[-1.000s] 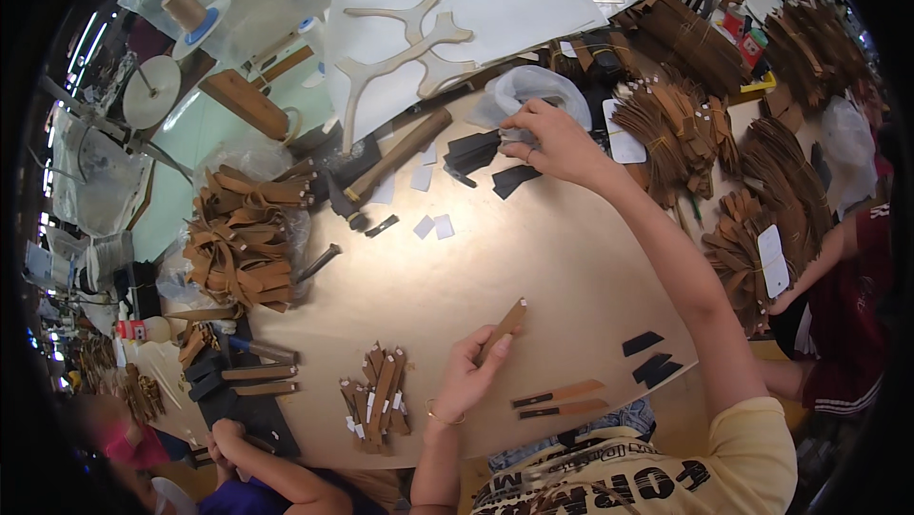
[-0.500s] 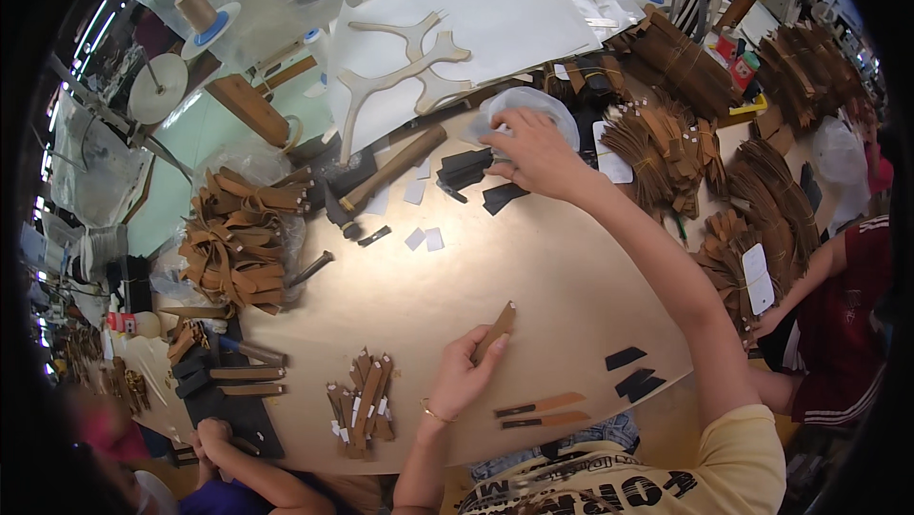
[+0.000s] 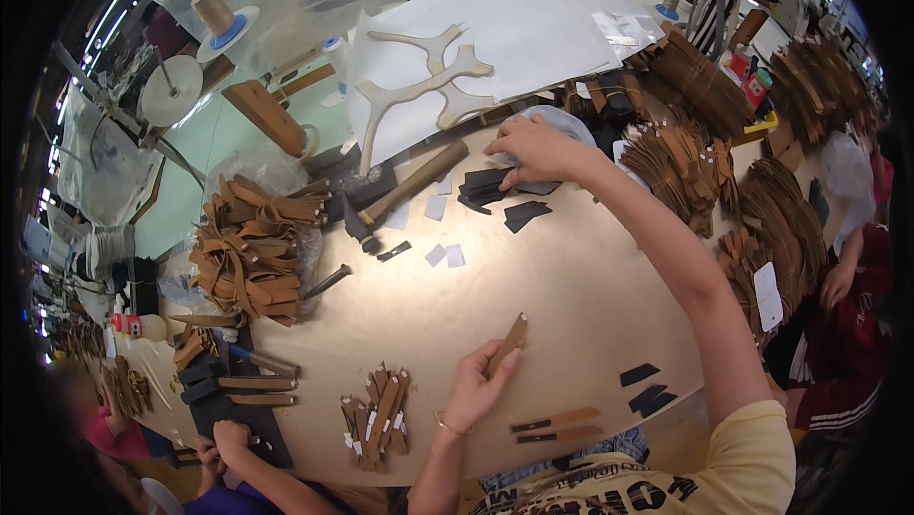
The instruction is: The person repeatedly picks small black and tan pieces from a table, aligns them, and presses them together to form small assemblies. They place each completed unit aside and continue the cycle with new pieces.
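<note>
The left hand (image 3: 476,384) is still gripping the brown strip (image 3: 506,346) over the near part of the counter (image 3: 571,287). The right hand (image 3: 529,148) is staying far out, fingers now closing on the black pieces (image 3: 490,184) beside the hammer (image 3: 405,193).

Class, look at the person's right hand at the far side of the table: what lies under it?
Under the right hand lies a pile of black pieces on the tan table. Fingers cover the pile's top, so what they grip is hidden. The left hand holds a brown strip.
</note>
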Available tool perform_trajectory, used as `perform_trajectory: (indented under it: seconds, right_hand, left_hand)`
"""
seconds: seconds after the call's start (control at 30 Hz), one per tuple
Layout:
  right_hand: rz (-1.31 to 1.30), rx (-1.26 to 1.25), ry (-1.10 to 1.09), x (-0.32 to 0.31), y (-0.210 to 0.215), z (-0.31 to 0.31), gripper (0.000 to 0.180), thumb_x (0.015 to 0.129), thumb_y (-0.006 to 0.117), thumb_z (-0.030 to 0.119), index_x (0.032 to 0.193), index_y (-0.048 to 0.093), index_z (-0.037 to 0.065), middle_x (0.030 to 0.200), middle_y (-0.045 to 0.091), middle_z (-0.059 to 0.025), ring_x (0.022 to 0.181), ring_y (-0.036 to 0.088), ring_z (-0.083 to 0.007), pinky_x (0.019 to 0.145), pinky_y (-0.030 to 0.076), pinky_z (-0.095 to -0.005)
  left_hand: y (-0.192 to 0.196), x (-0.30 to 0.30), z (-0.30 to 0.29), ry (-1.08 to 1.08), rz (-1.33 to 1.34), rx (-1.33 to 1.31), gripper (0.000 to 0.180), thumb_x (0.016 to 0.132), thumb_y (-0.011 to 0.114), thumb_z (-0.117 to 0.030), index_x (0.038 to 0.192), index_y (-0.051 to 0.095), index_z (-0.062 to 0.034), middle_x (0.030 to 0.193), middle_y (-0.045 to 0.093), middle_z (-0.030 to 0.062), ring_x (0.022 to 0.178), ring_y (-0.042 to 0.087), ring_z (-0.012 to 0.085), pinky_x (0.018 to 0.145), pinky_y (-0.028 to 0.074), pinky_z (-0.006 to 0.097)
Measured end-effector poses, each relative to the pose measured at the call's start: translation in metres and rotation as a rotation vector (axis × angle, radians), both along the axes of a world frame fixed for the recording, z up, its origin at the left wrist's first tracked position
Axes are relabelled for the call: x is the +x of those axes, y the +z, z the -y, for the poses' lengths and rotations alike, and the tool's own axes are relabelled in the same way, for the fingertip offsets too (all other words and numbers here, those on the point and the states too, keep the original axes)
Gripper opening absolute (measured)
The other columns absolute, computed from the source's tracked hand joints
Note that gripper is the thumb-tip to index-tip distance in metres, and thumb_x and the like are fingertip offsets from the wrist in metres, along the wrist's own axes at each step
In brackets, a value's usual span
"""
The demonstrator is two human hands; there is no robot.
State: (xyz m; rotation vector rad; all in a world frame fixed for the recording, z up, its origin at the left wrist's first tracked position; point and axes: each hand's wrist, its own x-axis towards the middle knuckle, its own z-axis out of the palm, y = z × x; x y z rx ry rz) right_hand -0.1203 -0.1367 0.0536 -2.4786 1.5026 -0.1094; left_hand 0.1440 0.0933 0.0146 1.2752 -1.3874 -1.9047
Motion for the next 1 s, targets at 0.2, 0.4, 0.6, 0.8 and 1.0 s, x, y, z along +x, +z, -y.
perform_trajectory:
  seconds: [0.2,0.4,0.6,0.8,1.0]
  right_hand:
    - [-0.011,0.075,0.023,0.007,-0.001,0.007,0.048,0.078,0.079,0.043,0.114,0.071,0.013,0.111,0.064,-0.0104,0.115,0.056,-0.0289,0.097,0.040,-0.0451]
    - [0.216,0.091,-0.023,0.010,-0.002,-0.001,0.033,0.077,0.080,0.033,0.099,0.072,0.010,0.096,0.067,-0.0077,0.099,0.063,-0.0262,0.090,0.042,-0.0417]
    - [0.361,-0.168,-0.006,0.009,-0.008,-0.024,0.020,0.077,0.080,0.020,0.091,0.071,0.010,0.091,0.067,-0.0063,0.093,0.063,-0.0258,0.088,0.043,-0.0393]
    - [0.510,-0.218,-0.044,-0.022,0.005,-0.060,0.017,0.077,0.080,0.017,0.089,0.072,0.008,0.081,0.068,-0.0073,0.077,0.064,-0.0260,0.077,0.047,-0.0353]
    - [0.541,0.009,-0.166,-0.043,0.017,-0.073,0.024,0.080,0.079,0.021,0.097,0.075,0.005,0.082,0.069,-0.0101,0.074,0.064,-0.0280,0.069,0.049,-0.0366]
  left_hand:
    - [0.002,0.001,0.000,0.004,0.010,0.025,0.031,0.100,0.063,-0.025,0.118,0.067,0.0005,0.083,0.060,-0.0050,0.073,0.047,0.0022,0.062,0.041,0.020]
    - [-0.004,0.002,0.000,0.006,0.007,-0.003,0.030,0.100,0.063,-0.025,0.117,0.068,-0.0007,0.077,0.056,-0.0068,0.068,0.044,0.0028,0.059,0.037,0.021]
    - [-0.005,0.002,0.001,0.009,0.000,0.049,0.029,0.100,0.063,-0.023,0.117,0.068,-0.0006,0.078,0.058,-0.0056,0.070,0.046,0.0028,0.061,0.040,0.021]
    - [-0.003,0.004,0.002,0.014,-0.003,0.067,0.029,0.100,0.062,-0.022,0.118,0.068,-0.0003,0.080,0.060,-0.0049,0.072,0.048,0.0026,0.063,0.042,0.021]
    - [0.002,0.001,0.005,0.009,-0.016,0.127,0.029,0.101,0.062,-0.023,0.120,0.067,-0.0015,0.079,0.057,-0.0077,0.066,0.044,0.0002,0.058,0.037,0.019]
